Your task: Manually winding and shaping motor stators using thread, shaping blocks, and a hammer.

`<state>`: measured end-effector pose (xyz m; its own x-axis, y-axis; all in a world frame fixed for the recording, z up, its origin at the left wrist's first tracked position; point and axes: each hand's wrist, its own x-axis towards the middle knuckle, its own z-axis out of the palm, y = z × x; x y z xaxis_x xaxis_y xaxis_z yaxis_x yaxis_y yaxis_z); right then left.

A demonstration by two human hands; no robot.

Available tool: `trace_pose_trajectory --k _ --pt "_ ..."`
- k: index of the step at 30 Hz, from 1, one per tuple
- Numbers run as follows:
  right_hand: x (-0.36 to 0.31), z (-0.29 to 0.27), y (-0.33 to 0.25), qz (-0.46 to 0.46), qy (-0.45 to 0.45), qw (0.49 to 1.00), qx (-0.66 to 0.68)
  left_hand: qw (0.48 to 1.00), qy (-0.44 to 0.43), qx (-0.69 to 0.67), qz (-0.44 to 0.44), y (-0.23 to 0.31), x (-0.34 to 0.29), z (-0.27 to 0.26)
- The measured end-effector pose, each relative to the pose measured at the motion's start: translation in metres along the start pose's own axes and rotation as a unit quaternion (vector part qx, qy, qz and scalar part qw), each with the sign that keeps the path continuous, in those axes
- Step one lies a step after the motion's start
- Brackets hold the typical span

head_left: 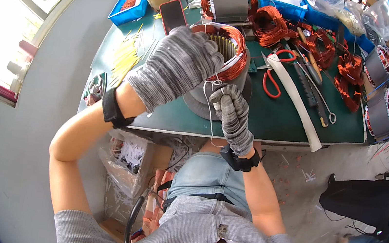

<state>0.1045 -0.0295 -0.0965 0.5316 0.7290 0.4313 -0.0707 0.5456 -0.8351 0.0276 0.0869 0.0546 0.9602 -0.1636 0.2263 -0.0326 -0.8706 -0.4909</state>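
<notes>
A motor stator [227, 52] with copper windings stands upright on the green bench mat [279, 115], right in front of me. My left hand [177, 65], in a grey knit glove, rests closed on the stator's top rim over the copper coil. My right hand [232, 112], also gloved, is closed on a thin white cord [210, 118] just below the stator's near side. The cord runs from the winding through my right fingers and hangs down past the bench edge.
Red-handled pliers [272, 80], a white sleeve tube [295, 100] and several hand tools lie to the right of the stator. More wound stators [383, 109] stand at the right. A phone [173, 15], a blue bin [130, 6] and yellow strips [125, 56] sit at the left.
</notes>
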Motion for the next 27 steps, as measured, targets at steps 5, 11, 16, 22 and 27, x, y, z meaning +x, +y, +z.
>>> trace_pose_trajectory --k 5,11,16,22,27 --pt "-0.003 0.006 0.005 -0.044 0.04 0.998 0.017 0.923 0.081 -0.311 -0.212 0.026 0.005 0.01" --pt "-0.002 -0.003 0.001 0.012 0.035 0.998 0.053 0.971 0.168 -0.103 -0.136 0.039 -0.009 0.051" --pt "0.002 -0.003 -0.006 -0.015 0.014 1.0 0.01 0.904 0.317 -0.243 -0.153 0.038 -0.001 0.061" --pt "-0.003 -0.006 -0.003 0.001 0.004 1.0 -0.009 0.921 0.232 -0.238 -0.205 0.042 -0.006 0.056" --pt "-0.002 -0.002 -0.01 0.005 0.019 1.0 0.005 0.958 0.032 -0.115 -0.262 0.05 0.004 0.036"
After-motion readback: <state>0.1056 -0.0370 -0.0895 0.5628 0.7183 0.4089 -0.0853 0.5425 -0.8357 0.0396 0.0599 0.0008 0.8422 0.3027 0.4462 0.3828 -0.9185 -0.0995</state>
